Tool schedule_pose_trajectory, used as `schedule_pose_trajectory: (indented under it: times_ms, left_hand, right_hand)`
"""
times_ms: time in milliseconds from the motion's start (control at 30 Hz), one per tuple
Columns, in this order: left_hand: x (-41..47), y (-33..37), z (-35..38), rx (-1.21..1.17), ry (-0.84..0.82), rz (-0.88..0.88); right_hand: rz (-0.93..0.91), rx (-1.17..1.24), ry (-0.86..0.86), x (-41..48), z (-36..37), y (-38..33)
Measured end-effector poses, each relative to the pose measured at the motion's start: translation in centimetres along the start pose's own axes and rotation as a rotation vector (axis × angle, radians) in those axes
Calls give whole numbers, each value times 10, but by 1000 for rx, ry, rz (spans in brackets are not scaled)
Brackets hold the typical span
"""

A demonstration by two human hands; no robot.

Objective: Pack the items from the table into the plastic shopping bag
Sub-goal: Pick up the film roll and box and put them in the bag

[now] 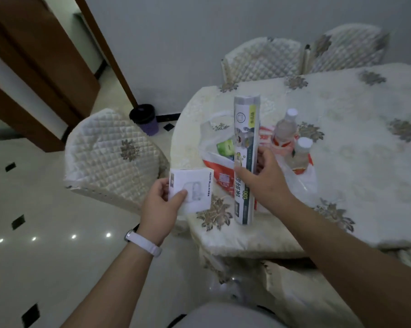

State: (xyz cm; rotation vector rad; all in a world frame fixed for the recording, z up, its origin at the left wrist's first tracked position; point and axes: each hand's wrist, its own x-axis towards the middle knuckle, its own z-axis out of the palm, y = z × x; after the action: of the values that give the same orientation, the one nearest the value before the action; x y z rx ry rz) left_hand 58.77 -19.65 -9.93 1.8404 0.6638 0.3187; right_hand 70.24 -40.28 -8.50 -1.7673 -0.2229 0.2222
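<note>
Holding roll (245,129) midway, right grip (263,183); left grip (160,204) pinching box (197,183), apparently corner.

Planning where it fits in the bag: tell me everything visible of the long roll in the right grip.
The long roll is a slim cylinder with a glossy printed label: grey, a dark stripe, yellow-green patches, Chinese characters and "100". It stands nearly upright in front of the plastic shopping bag, close to the near edge of the table. The right grip holds it about mid-length, thumb in front, fingers behind. Whether its lower end rests on the table cannot be told.
</note>
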Motion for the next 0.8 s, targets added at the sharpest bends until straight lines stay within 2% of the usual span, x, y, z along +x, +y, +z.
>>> schedule_pose_trajectory:
  times_ms: [267, 467, 800]
  left_hand:
    - [92, 36, 67, 50, -192, 231]
    - [146, 41, 100, 82, -325, 297]
    - [222, 22, 135, 188, -691, 437]
  right_hand:
    - [-29, -93, 303, 25, -67, -3]
    - [-15, -258, 353, 27, -79, -2]
    - [68, -539, 343, 76, -56, -3]
